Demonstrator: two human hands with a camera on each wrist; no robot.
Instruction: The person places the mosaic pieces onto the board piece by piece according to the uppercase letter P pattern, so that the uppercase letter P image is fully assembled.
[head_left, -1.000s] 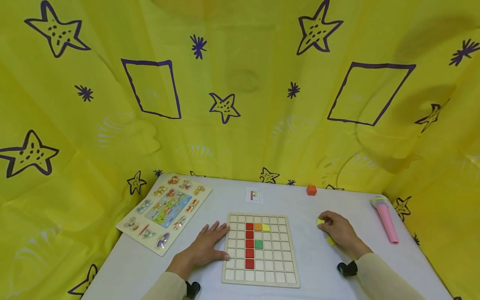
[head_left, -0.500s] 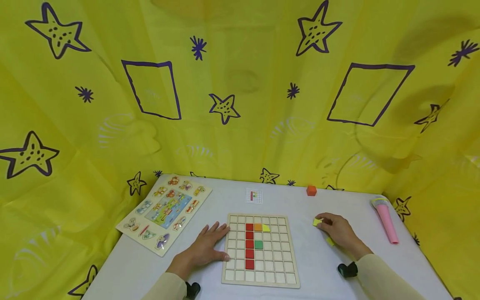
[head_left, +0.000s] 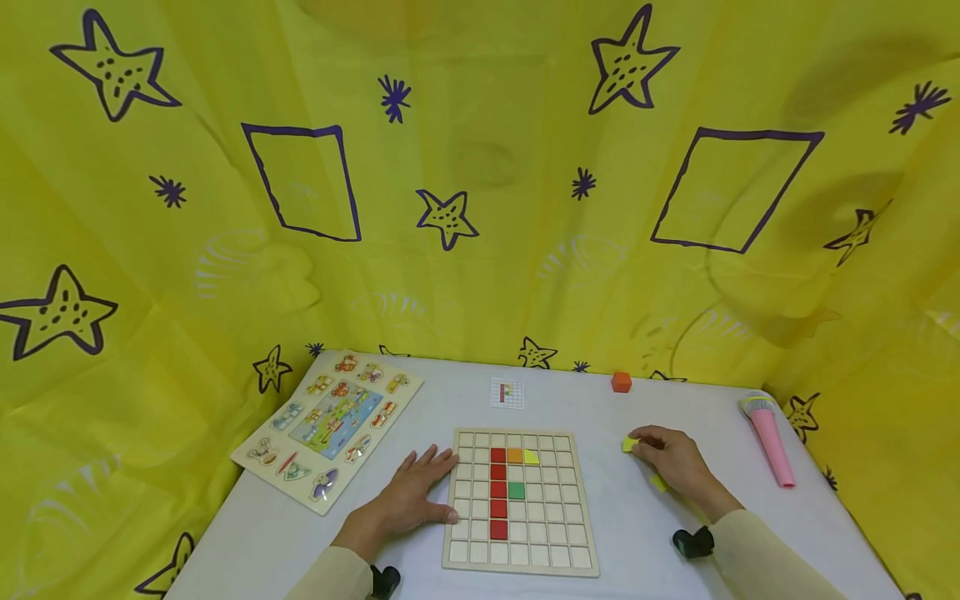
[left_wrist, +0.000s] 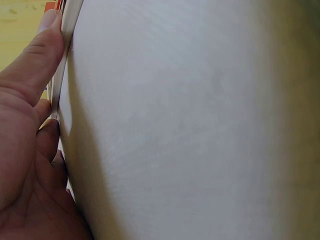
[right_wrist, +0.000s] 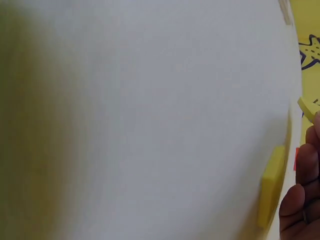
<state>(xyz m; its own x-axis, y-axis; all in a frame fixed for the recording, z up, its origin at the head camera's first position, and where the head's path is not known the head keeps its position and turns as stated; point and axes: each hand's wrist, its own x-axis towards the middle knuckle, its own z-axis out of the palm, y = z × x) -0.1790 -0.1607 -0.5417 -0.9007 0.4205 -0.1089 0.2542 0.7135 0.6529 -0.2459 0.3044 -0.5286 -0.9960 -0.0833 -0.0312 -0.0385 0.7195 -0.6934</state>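
My left hand [head_left: 414,493] rests at the left edge of a wooden grid board [head_left: 551,560], fingers spread and thumb tip on its rim. On the board, red square tiles [head_left: 498,490] form a column, with an orange tile [head_left: 515,456], a yellow tile [head_left: 531,457] with one cut corner and a green tile [head_left: 517,491] beside it. To the right of the board, my right hand [head_left: 675,463] pinches a small yellow tile [head_left: 628,445] between thumb and fingertips. A second yellow tile [right_wrist: 271,187] lies on the table under that hand.
An animal picture puzzle [head_left: 330,429] lies at the left. A small printed pattern card [head_left: 507,392] and an orange-red cube [head_left: 621,382] sit at the back. A pink toy microphone [head_left: 770,442] lies at the right. A yellow patterned curtain [head_left: 480,275] surrounds the white table.
My right hand has shifted slightly left, and the yellow tile in its fingers has turned and moved a little left. The left hand and the board have stayed put.
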